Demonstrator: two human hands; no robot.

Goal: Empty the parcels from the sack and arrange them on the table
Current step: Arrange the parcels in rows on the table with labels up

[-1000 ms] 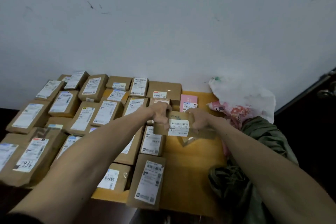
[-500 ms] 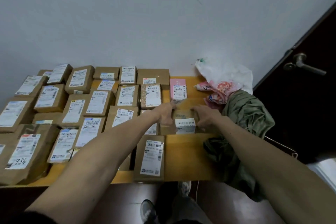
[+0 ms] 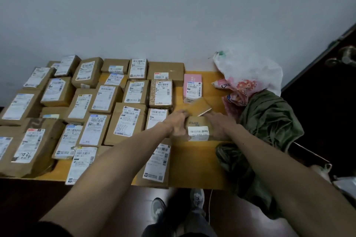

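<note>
Left grip (image 3: 178,124) and right grip (image 3: 219,127) clasped opposite ends of a small brown cardboard parcel (image 3: 198,128). The left's fingers were wrapped down its side; the right's fingertips were hidden behind the box. The parcel sat low on the yellow wooden table (image 3: 192,161), apparently touching it, in the bare strip right of the laid-out rows. Judged as being squared into the next free slot, its white barcode label facing the person.

The rows of brown cardboard parcels (image 3: 107,98) were packed edge to edge with labels up, likely for quick reading. A thin tan flat packet (image 3: 200,107) lay tilted just behind the held parcel, near a pink labelled parcel (image 3: 192,84). An olive-green cloth sack (image 3: 269,119) slumped over the table's right edge, contents not visible. A white plastic bag (image 3: 248,69) sat behind it by the wall.

Writing: handwritten "936" on the large near-left brown parcel (image 3: 28,146), and "502 602 12 815" printed on a mid-row brown parcel (image 3: 127,123). The held parcel's digits were too blurred to read.
</note>
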